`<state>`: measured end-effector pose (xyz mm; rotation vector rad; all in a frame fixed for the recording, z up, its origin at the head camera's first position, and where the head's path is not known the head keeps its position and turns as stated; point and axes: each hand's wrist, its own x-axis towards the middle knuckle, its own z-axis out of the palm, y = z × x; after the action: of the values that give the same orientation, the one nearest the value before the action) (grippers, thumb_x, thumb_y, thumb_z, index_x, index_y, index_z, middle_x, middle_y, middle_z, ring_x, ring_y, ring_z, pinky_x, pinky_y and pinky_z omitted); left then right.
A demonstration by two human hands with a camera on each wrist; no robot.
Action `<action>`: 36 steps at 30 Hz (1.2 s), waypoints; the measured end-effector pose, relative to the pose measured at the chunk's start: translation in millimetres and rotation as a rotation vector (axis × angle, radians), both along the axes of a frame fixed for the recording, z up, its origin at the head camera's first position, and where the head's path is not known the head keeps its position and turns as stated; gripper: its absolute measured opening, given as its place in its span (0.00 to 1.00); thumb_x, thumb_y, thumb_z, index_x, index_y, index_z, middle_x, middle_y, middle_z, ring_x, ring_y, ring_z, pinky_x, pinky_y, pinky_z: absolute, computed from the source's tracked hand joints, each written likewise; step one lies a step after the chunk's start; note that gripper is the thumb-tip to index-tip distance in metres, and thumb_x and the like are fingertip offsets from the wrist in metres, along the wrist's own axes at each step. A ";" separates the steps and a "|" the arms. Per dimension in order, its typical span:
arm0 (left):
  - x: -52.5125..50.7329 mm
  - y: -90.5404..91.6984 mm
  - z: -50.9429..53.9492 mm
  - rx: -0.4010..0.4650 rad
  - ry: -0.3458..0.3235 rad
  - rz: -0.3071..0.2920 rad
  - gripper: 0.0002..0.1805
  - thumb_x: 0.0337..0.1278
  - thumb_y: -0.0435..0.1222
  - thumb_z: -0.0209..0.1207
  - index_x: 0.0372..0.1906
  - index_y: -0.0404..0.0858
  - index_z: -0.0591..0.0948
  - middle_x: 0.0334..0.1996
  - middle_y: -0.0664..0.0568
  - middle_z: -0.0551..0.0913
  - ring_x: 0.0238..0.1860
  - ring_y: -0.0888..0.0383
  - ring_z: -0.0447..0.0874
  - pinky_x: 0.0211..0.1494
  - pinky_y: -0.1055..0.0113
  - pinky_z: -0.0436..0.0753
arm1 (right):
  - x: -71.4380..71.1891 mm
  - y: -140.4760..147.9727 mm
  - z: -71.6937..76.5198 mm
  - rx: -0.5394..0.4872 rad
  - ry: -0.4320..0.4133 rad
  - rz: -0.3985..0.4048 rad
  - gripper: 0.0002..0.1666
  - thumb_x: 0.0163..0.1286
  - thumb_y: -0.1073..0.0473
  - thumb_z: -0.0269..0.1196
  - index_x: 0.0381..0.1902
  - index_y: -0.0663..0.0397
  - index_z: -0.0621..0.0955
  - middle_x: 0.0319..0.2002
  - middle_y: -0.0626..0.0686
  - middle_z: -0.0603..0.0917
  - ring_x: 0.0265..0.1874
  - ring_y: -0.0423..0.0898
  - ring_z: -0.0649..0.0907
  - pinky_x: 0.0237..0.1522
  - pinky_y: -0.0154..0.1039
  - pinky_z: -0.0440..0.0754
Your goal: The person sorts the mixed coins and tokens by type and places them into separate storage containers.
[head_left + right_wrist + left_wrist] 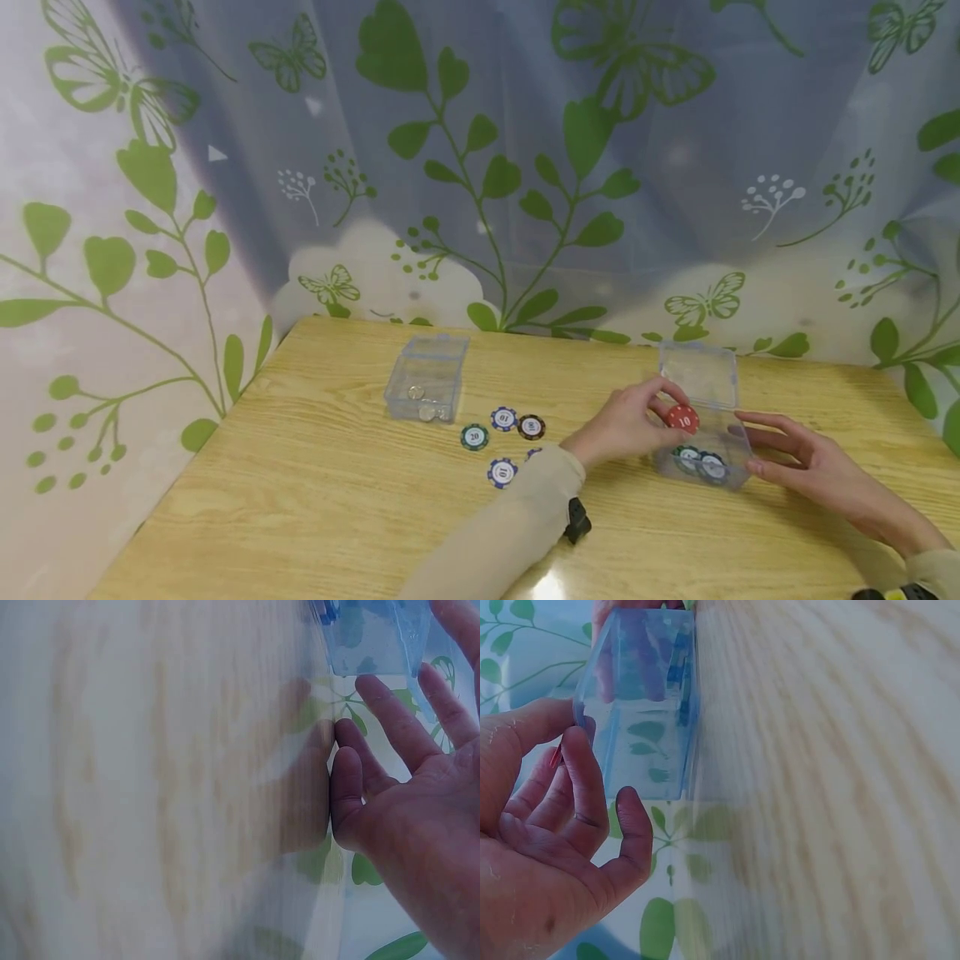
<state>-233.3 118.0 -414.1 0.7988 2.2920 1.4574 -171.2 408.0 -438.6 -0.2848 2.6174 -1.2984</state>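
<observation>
A wooden table [300, 517] is filling the lower frame, its back edge running along a leaf-printed curtain [525, 267] and its left edge slanting toward the lower left, with open wood stretching inside it. Right of centre, the left hand [626, 425] is pinching a red chip [683, 419] over an open clear box [738, 477], while the right hand [813, 467] is extending loose fingers beside its right wall. Loose chips [475, 437] are lying near centre, a second box [399, 409] standing left.

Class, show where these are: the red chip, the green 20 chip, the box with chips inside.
Red chip [683, 419], head view: middle of its face.
Green 20 chip [475, 437], head view: its white centre.
Box with chips inside [717, 437], head view: bare interior.
</observation>
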 end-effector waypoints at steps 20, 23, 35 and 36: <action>0.1 0.4 -3.0 0.001 -0.001 -0.036 0.21 0.60 0.38 0.71 0.57 0.51 0.81 0.36 0.63 0.83 0.29 0.70 0.83 0.32 0.73 0.81 | -0.3 0.1 -0.3 0.016 -0.033 -0.018 0.40 0.77 0.52 0.61 0.80 0.50 0.59 0.56 0.16 0.69 0.54 0.13 0.71 0.44 0.29 0.82; -0.6 -1.8 -3.8 0.010 -0.002 -0.060 0.21 0.63 0.38 0.69 0.59 0.49 0.81 0.39 0.63 0.85 0.31 0.70 0.84 0.33 0.73 0.82 | -0.2 -0.3 -0.2 0.010 -0.037 -0.019 0.40 0.77 0.52 0.61 0.80 0.51 0.59 0.56 0.16 0.68 0.53 0.13 0.71 0.44 0.29 0.82; -5.6 -19.0 -4.0 0.091 -0.021 -0.089 0.18 0.67 0.35 0.65 0.59 0.46 0.81 0.43 0.61 0.88 0.36 0.71 0.85 0.41 0.74 0.84 | 0.2 -0.8 -0.9 -0.009 -0.020 -0.011 0.40 0.77 0.54 0.61 0.80 0.52 0.59 0.56 0.17 0.69 0.54 0.14 0.72 0.44 0.29 0.82; -7.0 -22.4 -3.4 0.093 -0.013 -0.085 0.17 0.67 0.36 0.65 0.59 0.46 0.81 0.43 0.60 0.88 0.36 0.70 0.85 0.42 0.74 0.84 | 0.3 -0.7 -0.8 -0.008 -0.017 -0.012 0.40 0.77 0.54 0.61 0.80 0.52 0.59 0.56 0.17 0.69 0.54 0.14 0.72 0.44 0.29 0.82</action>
<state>-240.4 95.6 -417.5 0.8985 2.1665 1.5357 -170.9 407.3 -439.4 -0.2588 2.6036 -1.3099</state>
